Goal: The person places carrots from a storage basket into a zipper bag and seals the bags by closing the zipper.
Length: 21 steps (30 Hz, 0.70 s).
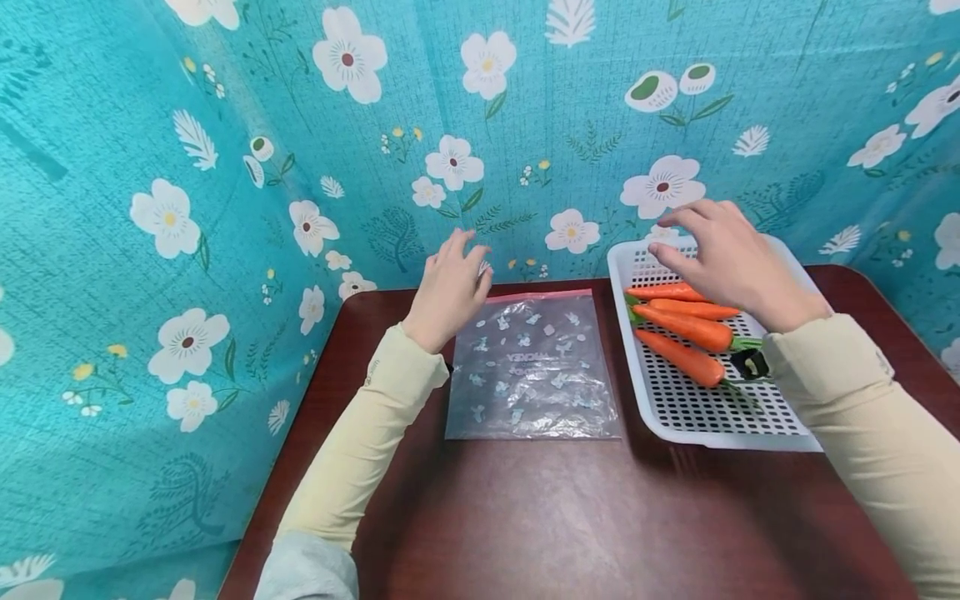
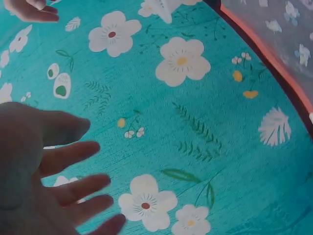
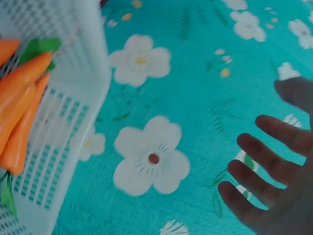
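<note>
Clear plastic, printed with small pale figures and edged in pinkish red along its far side, forms a flat rectangular bag (image 1: pixel 536 375) lying on a glossy dark reddish-brown table (image 1: pixel 525 517). Its flatness suggests that nothing is inside. Just right of it, a white plastic basket with a slotted floor (image 1: pixel 642 392) holds four smooth orange carrots with green tops (image 1: pixel 684 327), lying side by side; its raised walls probably keep them from rolling away. Both items sit in front of the person, apparently for easy reach. The left hand (image 1: pixel 450 287) hovers near the bag's far left corner, fingers loosely spread, gripping nothing. The right hand (image 1: pixel 723 258) hangs above the basket's far part, fingers parted and relaxed, also holding nothing. Cream sleeves (image 1: pixel 390 392) cover both forearms. Behind and to the sides, turquoise cloth patterned with white flowers (image 1: pixel 420 83) encloses the workspace.
</note>
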{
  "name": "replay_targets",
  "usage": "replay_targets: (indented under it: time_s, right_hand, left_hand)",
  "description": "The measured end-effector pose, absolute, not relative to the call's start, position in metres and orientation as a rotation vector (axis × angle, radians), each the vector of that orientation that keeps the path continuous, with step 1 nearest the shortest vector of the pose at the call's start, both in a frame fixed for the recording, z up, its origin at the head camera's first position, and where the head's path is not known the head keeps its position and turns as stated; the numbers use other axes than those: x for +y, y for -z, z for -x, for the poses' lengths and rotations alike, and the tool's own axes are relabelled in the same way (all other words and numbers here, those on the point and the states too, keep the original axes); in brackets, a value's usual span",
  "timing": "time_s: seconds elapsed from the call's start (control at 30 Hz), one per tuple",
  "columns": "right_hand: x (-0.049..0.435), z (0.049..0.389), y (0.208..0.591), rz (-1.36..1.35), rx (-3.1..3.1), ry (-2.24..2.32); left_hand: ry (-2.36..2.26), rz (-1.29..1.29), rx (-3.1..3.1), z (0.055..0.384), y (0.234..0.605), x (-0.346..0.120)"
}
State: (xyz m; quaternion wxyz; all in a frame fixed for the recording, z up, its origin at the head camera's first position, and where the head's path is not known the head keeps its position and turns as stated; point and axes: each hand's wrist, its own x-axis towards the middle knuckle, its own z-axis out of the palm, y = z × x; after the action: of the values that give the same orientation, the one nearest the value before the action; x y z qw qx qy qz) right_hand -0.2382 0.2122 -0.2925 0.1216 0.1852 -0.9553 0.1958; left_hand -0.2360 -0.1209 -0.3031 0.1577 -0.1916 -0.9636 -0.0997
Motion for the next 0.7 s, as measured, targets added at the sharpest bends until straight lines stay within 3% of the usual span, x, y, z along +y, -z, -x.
replay_targets:
  time_s: [0.3,0.7]
  right_hand:
    - [0.198,0.202,0.307,-0.417,-2.627,-0.753]
    - [0.191,0.174,0.355,-0.276,-2.640,-0.967]
  left_hand:
    - [0.359,0.674,-2.587,0.217,0.325,-0.129]
    - [0.394,0.713,-2.809,0.210,0.370,-0.134]
